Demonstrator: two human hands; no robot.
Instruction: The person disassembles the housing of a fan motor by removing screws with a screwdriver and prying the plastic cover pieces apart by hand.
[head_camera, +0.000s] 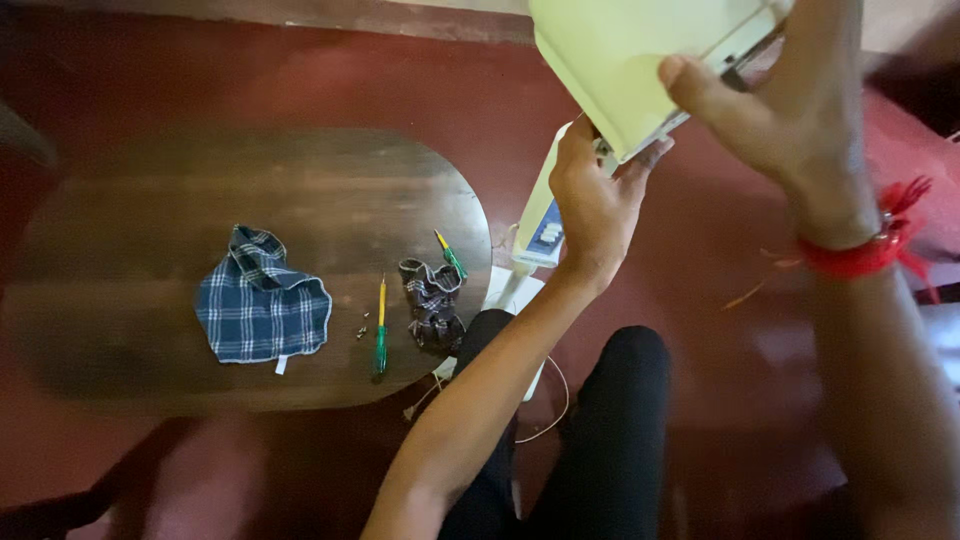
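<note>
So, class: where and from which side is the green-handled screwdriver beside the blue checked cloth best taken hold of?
Grip the screwdriver by its thick green handle, the end nearest the person, coming from above. It lies flat on the wooden table, yellow shaft pointing away, with bare wood either side. Tiny screws lie just left of it, so pinch from the sides with care.

I count two hands, both mine: my left hand (597, 205) and my right hand (790, 100). Together they grip one pale yellow-green machine housing (620, 60). One red thread band (865, 250) circles my right wrist. On one oval wooden table (150, 230) lie two screwdrivers with green handles, a longer one (381, 325) and a shorter one (450, 256). There are two pieces of checked cloth: one blue (262, 310), one brown (432, 303). A few tiny screws (361, 329) lie there, too small to count.
</note>
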